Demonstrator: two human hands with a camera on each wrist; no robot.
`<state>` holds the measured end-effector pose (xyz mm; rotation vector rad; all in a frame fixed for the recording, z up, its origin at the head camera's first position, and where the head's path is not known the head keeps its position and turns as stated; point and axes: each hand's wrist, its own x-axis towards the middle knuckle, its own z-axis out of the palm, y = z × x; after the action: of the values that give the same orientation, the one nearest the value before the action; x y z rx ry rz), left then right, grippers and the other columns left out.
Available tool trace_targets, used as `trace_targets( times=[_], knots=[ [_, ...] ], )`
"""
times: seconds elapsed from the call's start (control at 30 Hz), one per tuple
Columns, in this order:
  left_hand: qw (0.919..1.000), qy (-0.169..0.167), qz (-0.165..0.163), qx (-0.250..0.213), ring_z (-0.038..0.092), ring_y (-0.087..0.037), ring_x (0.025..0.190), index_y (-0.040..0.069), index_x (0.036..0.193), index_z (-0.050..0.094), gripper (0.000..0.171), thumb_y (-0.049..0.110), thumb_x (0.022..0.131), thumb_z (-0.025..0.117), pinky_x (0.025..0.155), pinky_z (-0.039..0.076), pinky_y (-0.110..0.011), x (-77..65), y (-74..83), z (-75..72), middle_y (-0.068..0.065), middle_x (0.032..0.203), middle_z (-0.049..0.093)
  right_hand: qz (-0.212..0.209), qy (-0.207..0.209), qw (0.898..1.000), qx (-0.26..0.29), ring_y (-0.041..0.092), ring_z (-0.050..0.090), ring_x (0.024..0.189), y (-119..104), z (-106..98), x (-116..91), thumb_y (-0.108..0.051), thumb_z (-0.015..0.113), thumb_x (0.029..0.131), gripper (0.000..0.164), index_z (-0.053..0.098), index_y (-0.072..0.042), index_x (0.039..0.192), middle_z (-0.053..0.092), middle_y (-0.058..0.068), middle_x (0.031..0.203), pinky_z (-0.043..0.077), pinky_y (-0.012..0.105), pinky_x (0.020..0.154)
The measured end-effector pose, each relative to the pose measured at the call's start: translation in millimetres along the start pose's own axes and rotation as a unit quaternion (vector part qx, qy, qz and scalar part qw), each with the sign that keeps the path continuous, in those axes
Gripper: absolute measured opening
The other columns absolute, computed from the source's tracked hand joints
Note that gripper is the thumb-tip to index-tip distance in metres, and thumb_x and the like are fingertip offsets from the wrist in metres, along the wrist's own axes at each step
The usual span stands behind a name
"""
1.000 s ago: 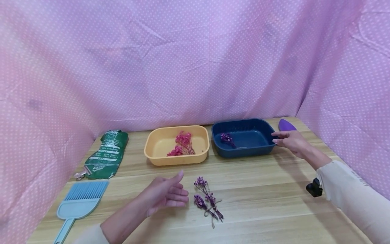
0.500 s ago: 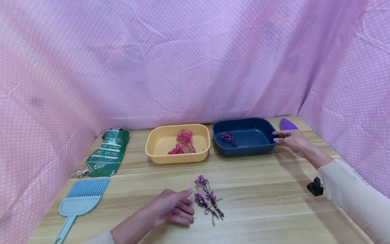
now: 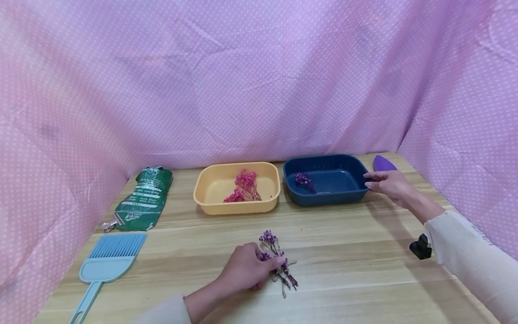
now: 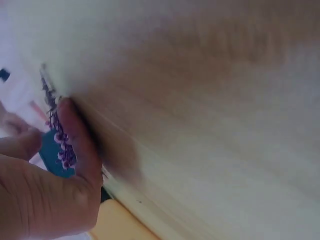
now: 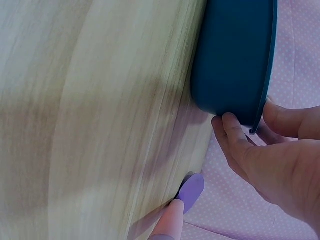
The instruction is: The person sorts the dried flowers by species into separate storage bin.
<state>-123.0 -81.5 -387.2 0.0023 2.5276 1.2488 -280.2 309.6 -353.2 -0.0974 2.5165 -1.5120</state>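
In the head view, my left hand (image 3: 248, 267) is at the purple dried flowers (image 3: 269, 238) on the wooden table, thumb across their stems and fingers on the near side. The left wrist view shows the purple flower heads (image 4: 64, 147) between thumb and index finger. Twine and cut stems stick out to the right of the thumb. My right hand (image 3: 390, 186) holds the right end of a dark blue basin (image 3: 323, 200), thumb and fingertips at its rim and outer wall (image 5: 230, 65). One more purple sprig (image 3: 303, 181) lies inside that basin.
A yellow basin (image 3: 238, 208) with pink dried flowers (image 3: 246, 182) stands left of the blue one. A green packet (image 3: 145, 198) with a metal clip and a light blue brush (image 3: 108, 265) lie at left. A purple pointed object (image 3: 383, 163) sits behind my right hand. Pink dotted cloth hangs behind.
My left hand has moved right from beside the purple flowers, and its thumb and fingers have closed on them. The right hand stays at the blue basin's end.
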Motion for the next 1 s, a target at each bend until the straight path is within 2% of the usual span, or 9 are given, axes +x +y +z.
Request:
trace_targets(
  times=[0.07, 0.17, 0.33, 0.53, 0.63, 0.73, 0.8, 0.9, 1.0],
  knots=[
    [0.9968, 0.02, 0.03, 0.071, 0.048, -0.015, 0.047, 0.011, 0.076, 0.059, 0.05, 0.057, 0.073, 0.075, 0.04, 0.038, -0.027, 0.8, 0.8, 3.3, 0.0, 0.055, 0.053, 0.002, -0.001, 1.0, -0.001, -0.011, 0.054, 0.087, -0.6, 0.1, 0.1, -0.005, 0.051, 0.098, 0.05, 0.033, 0.017, 0.14, 0.034, 0.036, 0.141, 0.05, 0.011, 0.081],
    [0.9889, 0.039, 0.063, 0.129, 0.046, -0.015, 0.053, 0.012, 0.077, 0.058, 0.044, 0.05, 0.071, 0.08, 0.044, 0.037, -0.029, -0.5, 0.9, 5.6, 0.002, 0.06, 0.049, 0.002, -0.001, 1.0, -0.004, -0.011, 0.054, 0.087, -0.8, 0.0, 0.2, -0.005, 0.051, 0.098, 0.05, 0.033, 0.017, 0.139, 0.034, 0.036, 0.141, 0.05, 0.011, 0.081],
    [0.9867, 0.034, 0.092, 0.13, 0.047, -0.014, 0.055, 0.013, 0.07, 0.053, 0.034, 0.027, 0.066, 0.083, 0.045, 0.04, -0.027, -4.3, 0.7, 3.6, 0.003, 0.062, 0.051, -0.002, 0.002, 1.0, -0.011, -0.01, 0.054, 0.086, -0.9, -0.9, 0.9, -0.005, 0.052, 0.098, 0.05, 0.034, 0.018, 0.138, 0.04, 0.033, 0.137, 0.051, 0.012, 0.08],
    [0.9901, 0.002, 0.104, 0.094, 0.047, -0.014, 0.059, 0.009, 0.079, 0.054, 0.028, -0.004, 0.062, 0.072, 0.047, 0.04, -0.024, -6.7, 2.5, -2.5, 0.0, 0.068, 0.051, 0.001, -0.002, 1.0, -0.009, -0.01, 0.054, 0.086, 0.5, -0.8, 1.5, -0.005, 0.052, 0.098, 0.051, 0.033, 0.018, 0.139, 0.039, 0.033, 0.138, 0.051, 0.012, 0.08],
    [0.991, -0.016, 0.119, 0.059, 0.049, -0.013, 0.062, 0.005, 0.089, 0.054, 0.035, -0.013, 0.061, 0.066, 0.05, 0.043, -0.023, -6.7, 3.2, -5.6, -0.002, 0.072, 0.053, 0.006, -0.004, 1.0, -0.009, -0.01, 0.054, 0.087, 1.1, -0.6, 0.9, -0.005, 0.051, 0.098, 0.051, 0.033, 0.018, 0.139, 0.036, 0.034, 0.14, 0.05, 0.012, 0.081],
    [0.9913, -0.043, 0.124, -0.01, 0.053, -0.013, 0.065, -0.001, 0.102, 0.052, 0.044, -0.017, 0.063, 0.067, 0.054, 0.048, -0.022, -6.1, 1.8, -8.5, -0.005, 0.078, 0.054, 0.003, -0.002, 1.0, -0.009, -0.01, 0.054, 0.087, 0.9, -0.7, 0.5, -0.005, 0.051, 0.098, 0.05, 0.033, 0.018, 0.139, 0.036, 0.035, 0.14, 0.05, 0.011, 0.08],
    [0.9891, -0.065, 0.111, -0.071, 0.055, -0.013, 0.066, -0.003, 0.107, 0.053, 0.046, -0.018, 0.066, 0.069, 0.057, 0.05, -0.022, -5.0, 0.1, -11.0, -0.006, 0.08, 0.055, 0.002, -0.002, 1.0, -0.008, -0.01, 0.054, 0.087, -0.2, -0.9, 0.1, -0.006, 0.052, 0.098, 0.051, 0.033, 0.018, 0.139, 0.036, 0.036, 0.139, 0.05, 0.011, 0.08],
    [0.9813, -0.092, 0.071, -0.154, 0.057, -0.014, 0.07, -0.005, 0.106, 0.058, 0.04, -0.013, 0.071, 0.073, 0.063, 0.054, -0.024, -4.4, -1.5, -15.8, -0.007, 0.083, 0.058, 0.004, -0.005, 1.0, -0.006, -0.011, 0.054, 0.088, -0.9, -1.3, 0.5, -0.005, 0.051, 0.098, 0.051, 0.032, 0.017, 0.14, 0.035, 0.036, 0.141, 0.05, 0.01, 0.08],
    [0.974, -0.099, 0.04, -0.2, 0.061, -0.015, 0.074, -0.004, 0.102, 0.064, 0.027, -0.006, 0.077, 0.073, 0.069, 0.057, -0.028, -4.2, -1.5, -20.9, -0.008, 0.085, 0.063, 0.009, -0.007, 1.0, -0.005, -0.011, 0.053, 0.088, -0.9, -2.0, 0.9, -0.005, 0.051, 0.099, 0.051, 0.031, 0.017, 0.141, 0.034, 0.036, 0.142, 0.049, 0.01, 0.081]
  ],
)
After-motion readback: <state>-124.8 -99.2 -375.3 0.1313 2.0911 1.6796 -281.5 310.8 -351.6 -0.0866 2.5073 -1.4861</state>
